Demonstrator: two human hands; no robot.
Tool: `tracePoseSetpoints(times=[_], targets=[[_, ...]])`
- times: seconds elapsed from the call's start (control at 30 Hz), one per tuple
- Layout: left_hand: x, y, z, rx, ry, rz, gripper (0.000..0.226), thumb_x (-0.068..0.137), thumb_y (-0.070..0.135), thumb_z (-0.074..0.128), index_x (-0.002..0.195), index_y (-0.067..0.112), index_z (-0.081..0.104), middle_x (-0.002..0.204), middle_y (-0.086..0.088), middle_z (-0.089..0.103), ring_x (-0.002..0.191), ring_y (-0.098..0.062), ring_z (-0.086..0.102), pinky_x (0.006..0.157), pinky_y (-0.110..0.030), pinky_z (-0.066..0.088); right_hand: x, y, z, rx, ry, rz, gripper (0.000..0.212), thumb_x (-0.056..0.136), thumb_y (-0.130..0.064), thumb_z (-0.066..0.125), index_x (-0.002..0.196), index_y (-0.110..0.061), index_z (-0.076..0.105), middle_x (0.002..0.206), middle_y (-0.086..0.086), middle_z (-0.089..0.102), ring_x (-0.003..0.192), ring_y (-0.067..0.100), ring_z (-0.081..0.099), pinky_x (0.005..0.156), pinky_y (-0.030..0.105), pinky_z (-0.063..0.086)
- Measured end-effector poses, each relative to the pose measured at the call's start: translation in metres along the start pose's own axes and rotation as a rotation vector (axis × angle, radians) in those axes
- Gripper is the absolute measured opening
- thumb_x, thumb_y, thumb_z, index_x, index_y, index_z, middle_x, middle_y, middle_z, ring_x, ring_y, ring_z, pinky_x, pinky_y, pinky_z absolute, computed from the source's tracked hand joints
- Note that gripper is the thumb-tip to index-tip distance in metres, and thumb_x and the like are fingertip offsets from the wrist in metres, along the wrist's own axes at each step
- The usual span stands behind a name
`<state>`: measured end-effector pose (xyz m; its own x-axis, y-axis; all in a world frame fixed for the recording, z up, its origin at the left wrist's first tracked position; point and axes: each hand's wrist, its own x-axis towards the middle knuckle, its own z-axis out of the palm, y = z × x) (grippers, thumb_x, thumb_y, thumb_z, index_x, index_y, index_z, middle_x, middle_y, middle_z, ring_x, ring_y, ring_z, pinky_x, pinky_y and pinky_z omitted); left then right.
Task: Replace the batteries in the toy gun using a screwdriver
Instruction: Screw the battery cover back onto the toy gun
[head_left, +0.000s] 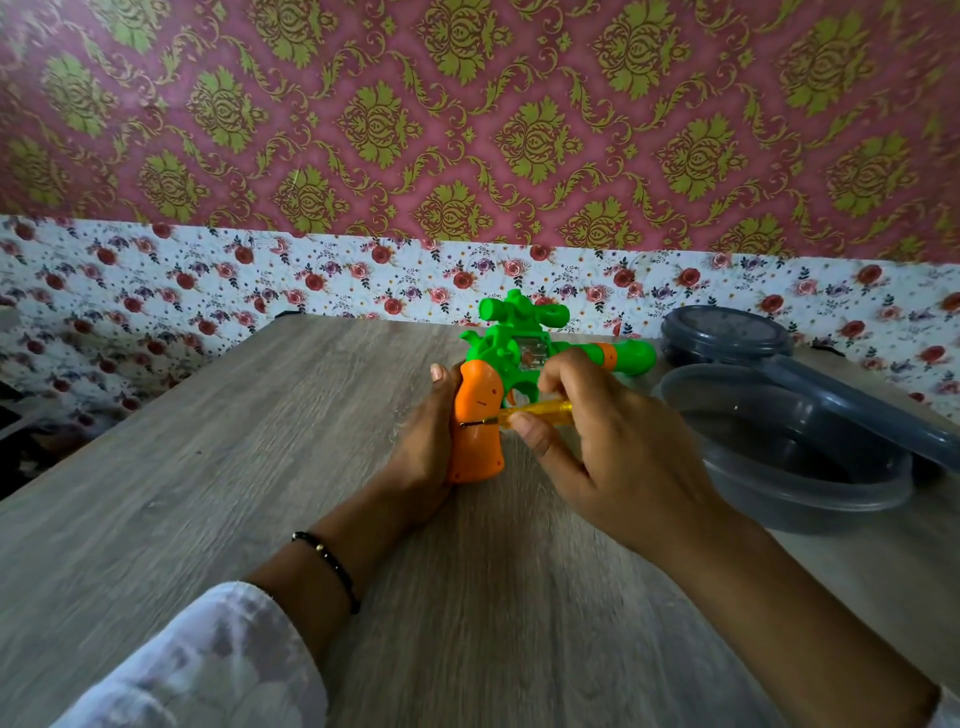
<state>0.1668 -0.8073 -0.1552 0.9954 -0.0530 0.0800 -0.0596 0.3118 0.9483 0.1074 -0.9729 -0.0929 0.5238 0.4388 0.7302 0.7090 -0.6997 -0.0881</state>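
A green toy gun (524, 340) with an orange grip (475, 426) lies on its side on the wooden table (260, 467), barrel pointing right. My left hand (423, 452) wraps the back of the orange grip and holds it steady. My right hand (597, 441) pinches a small screwdriver with a clear yellow handle (537, 413). Its metal shaft runs left across the grip, tip touching the grip's left side. No batteries are in sight.
A grey translucent plastic container (779, 447) stands at the right, close to my right hand, with its lid (857, 410) leaning on the rim. A second round lidded container (727, 335) sits behind it. A floral-papered wall runs along the table's far edge.
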Motion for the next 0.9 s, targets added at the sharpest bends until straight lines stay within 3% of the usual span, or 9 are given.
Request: tracePoseSetpoints(times=[0.1,0.2,0.3,0.43,0.5,0.57,0.67,0.8,0.9], targets=[[0.0032,-0.0028,-0.0011,0.02,0.005,0.001,0.071,0.081,0.072,0.034,0.131,0.026,0.053,0.125,-0.016,0.062,0.119,-0.043,0.053,0.101,-0.066,0.037,0.001,0.0006,0.0011,0.183,-0.049,0.027,0.028,0.089,-0.041,0.038,0.107,-0.019,0.04,0.096,-0.007,0.048,0.063,0.005,0.045,0.052,0.034,0.044],[0.0045,-0.0044,-0.0019,0.05,0.008,0.026,0.067,0.087,0.069,0.029,0.135,0.026,0.049,0.125,-0.014,0.063,0.117,-0.04,0.056,0.1,-0.062,0.041,0.0017,-0.0002,0.0034,0.2,-0.056,0.016,0.018,0.092,-0.033,0.042,0.098,-0.017,0.046,0.079,-0.013,0.041,0.056,0.004,0.039,0.047,0.03,0.037],[0.0038,-0.0033,-0.0013,0.044,0.021,0.038,0.064,0.092,0.062,0.023,0.137,0.024,0.048,0.125,-0.013,0.063,0.115,-0.036,0.059,0.096,-0.053,0.047,0.0028,-0.0018,0.0038,0.068,0.028,0.021,0.025,0.09,-0.039,0.045,0.089,-0.014,0.048,0.067,-0.013,0.04,0.049,0.002,0.035,0.041,0.022,0.027],[0.0031,-0.0009,-0.0006,0.022,0.04,0.003,0.065,0.091,0.062,0.023,0.134,0.021,0.049,0.125,-0.014,0.063,0.114,-0.034,0.059,0.095,-0.05,0.047,0.0028,-0.0027,0.0028,-0.04,0.015,0.037,0.039,0.087,-0.048,0.047,0.092,-0.009,0.052,0.06,0.0,0.059,0.046,0.017,0.054,0.038,0.023,0.034],[0.0023,0.0003,-0.0005,0.021,0.034,0.01,0.063,0.096,0.058,0.016,0.133,0.02,0.05,0.123,-0.014,0.064,0.111,-0.031,0.062,0.093,-0.047,0.049,0.0021,-0.0055,0.0019,-0.156,-0.005,0.028,0.046,0.086,-0.052,0.041,0.093,-0.008,0.055,0.055,0.001,0.059,0.041,0.018,0.054,0.036,0.018,0.026],[0.0033,-0.0005,-0.001,0.013,0.031,0.018,0.063,0.097,0.057,0.014,0.132,0.019,0.05,0.125,-0.018,0.062,0.113,-0.036,0.059,0.096,-0.052,0.047,0.0017,-0.0071,0.0006,-0.13,-0.047,0.015,0.042,0.088,-0.051,0.04,0.098,-0.012,0.052,0.064,0.0,0.061,0.044,0.017,0.055,0.036,0.02,0.025],[0.0024,-0.0009,-0.0005,0.001,0.045,0.006,0.066,0.093,0.061,0.018,0.131,0.018,0.051,0.128,-0.021,0.058,0.122,-0.043,0.051,0.102,-0.064,0.036,0.0009,-0.0074,-0.0004,0.083,-0.127,-0.014,0.027,0.087,-0.033,0.047,0.109,-0.019,0.041,0.089,-0.009,0.051,0.061,0.013,0.054,0.047,0.034,0.043],[0.0017,-0.0026,-0.0004,0.003,0.031,0.025,0.067,0.091,0.066,0.025,0.132,0.019,0.051,0.128,-0.021,0.058,0.122,-0.044,0.05,0.101,-0.066,0.037,0.0035,-0.0039,-0.0023,0.222,-0.189,-0.002,0.018,0.087,-0.022,0.043,0.105,-0.019,0.041,0.082,-0.022,0.036,0.068,-0.005,0.042,0.058,0.015,0.034],[0.0024,-0.0027,-0.0008,0.023,0.034,0.031,0.059,0.095,0.062,0.022,0.126,0.023,0.054,0.126,-0.016,0.061,0.119,-0.038,0.055,0.098,-0.056,0.044,0.006,-0.0012,-0.0052,0.222,-0.191,0.02,0.013,0.087,-0.021,0.046,0.1,-0.019,0.045,0.082,-0.02,0.041,0.072,-0.004,0.046,0.063,0.016,0.037]])
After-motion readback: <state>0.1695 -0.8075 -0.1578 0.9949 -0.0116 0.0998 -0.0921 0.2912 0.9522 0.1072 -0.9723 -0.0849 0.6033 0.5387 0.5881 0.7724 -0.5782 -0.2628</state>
